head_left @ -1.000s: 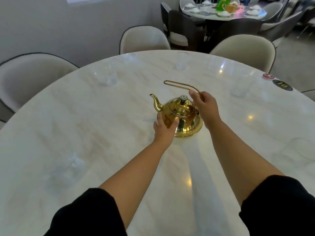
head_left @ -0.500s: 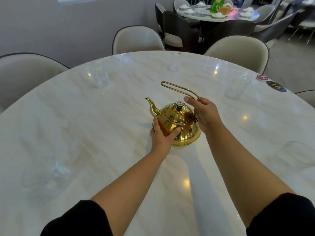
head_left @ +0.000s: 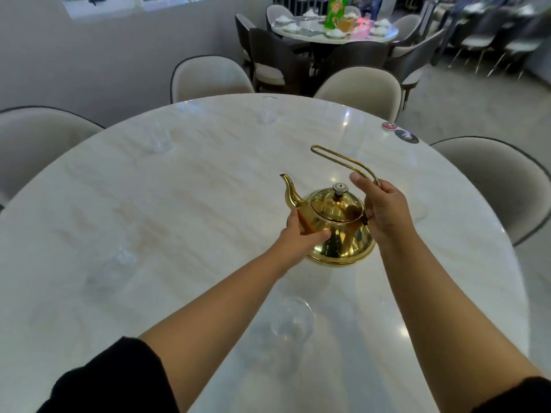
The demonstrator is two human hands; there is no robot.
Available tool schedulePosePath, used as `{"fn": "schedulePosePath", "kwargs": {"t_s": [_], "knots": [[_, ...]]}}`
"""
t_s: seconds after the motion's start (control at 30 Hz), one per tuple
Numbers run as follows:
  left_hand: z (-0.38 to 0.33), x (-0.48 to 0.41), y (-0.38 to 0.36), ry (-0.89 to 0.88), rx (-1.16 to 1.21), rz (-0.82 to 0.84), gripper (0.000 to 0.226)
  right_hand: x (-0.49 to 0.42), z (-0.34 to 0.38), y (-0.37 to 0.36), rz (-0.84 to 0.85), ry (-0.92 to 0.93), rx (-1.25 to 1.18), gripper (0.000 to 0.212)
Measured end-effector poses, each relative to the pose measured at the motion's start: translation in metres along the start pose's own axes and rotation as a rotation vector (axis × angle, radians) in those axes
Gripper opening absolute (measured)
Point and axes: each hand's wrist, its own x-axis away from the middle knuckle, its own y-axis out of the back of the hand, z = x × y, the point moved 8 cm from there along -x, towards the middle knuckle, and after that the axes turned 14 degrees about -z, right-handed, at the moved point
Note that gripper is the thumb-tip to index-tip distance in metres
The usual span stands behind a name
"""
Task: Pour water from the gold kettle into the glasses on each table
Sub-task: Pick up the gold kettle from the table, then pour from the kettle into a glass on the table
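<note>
— Where is the gold kettle (head_left: pixel 340 231) in this one?

— Just right of the middle of the round marble table (head_left: pixel 179 204), lid on, spout (head_left: pixel 290 189) aimed left and away from the person. Its base looks to meet the tabletop, though I cannot tell whether it is resting or lifted a hair.

— And the hands?

— Both are on it, one each side. The left hand (head_left: pixel 298 236) cups the belly under the spout, thumb laid across the front. The right hand (head_left: pixel 384 210) has its fingers curled round the foot of the long wire handle (head_left: pixel 337 158), which slants up and back over the lid, with the thumb raised.

— Glasses?

— All clear and hard to make out. The near glass (head_left: pixel 290 323) stands between the forearms, the left glass (head_left: pixel 119 263) near the left edge, and two far glasses (head_left: pixel 159 138) (head_left: pixel 268 110) toward the far rim. Two small round discs (head_left: pixel 407 136) lie at the right edge. Pale chairs (head_left: pixel 211 77) ring the table, and a second laid table (head_left: pixel 334 34) stands behind.
</note>
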Motion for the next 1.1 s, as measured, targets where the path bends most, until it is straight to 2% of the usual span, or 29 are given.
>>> {"fn": "schedulePosePath", "kwargs": {"t_s": [0.23,0.3,0.37,0.4,0.5,0.53,0.6,0.7,0.83,0.97,1.1], "knots": [[0.016,0.102,-0.054,0.065,-0.074,0.167,0.093,0.061,0.028,0.087,-0.051,-0.004,0.033,0.040],[0.026,0.125,-0.062,0.059,-0.120,0.147,0.096,0.076,0.029,0.105,-0.057,-0.014,0.056,0.039],[0.028,0.148,-0.061,0.023,-0.220,0.037,0.097,0.088,0.028,0.122,-0.073,-0.021,0.062,0.039],[0.023,0.160,-0.060,-0.076,-0.285,-0.025,0.094,0.093,0.028,0.129,-0.080,-0.026,0.062,0.039],[0.003,0.197,-0.072,-0.549,-0.496,-0.091,0.085,0.106,0.026,0.144,-0.076,-0.032,0.064,0.038],[0.002,0.204,-0.078,-0.654,-0.564,-0.081,0.084,0.110,0.025,0.147,-0.066,-0.033,0.069,0.038],[0.006,0.208,-0.086,-0.749,-0.685,-0.046,0.083,0.117,0.023,0.150,-0.037,-0.034,0.082,0.036],[0.016,0.210,-0.091,-0.771,-0.789,0.005,0.084,0.126,0.018,0.149,0.034,-0.029,0.125,0.036],[0.032,0.213,-0.090,-0.782,-0.878,0.070,0.081,0.130,0.009,0.147,0.098,-0.043,0.176,0.048],[0.042,0.218,-0.086,-0.774,-0.922,0.093,0.082,0.135,0.006,0.140,0.132,-0.021,0.225,0.055],[0.050,0.219,-0.080,-0.752,-0.914,0.117,0.084,0.144,0.007,0.128,0.154,0.017,0.311,0.053]]}}
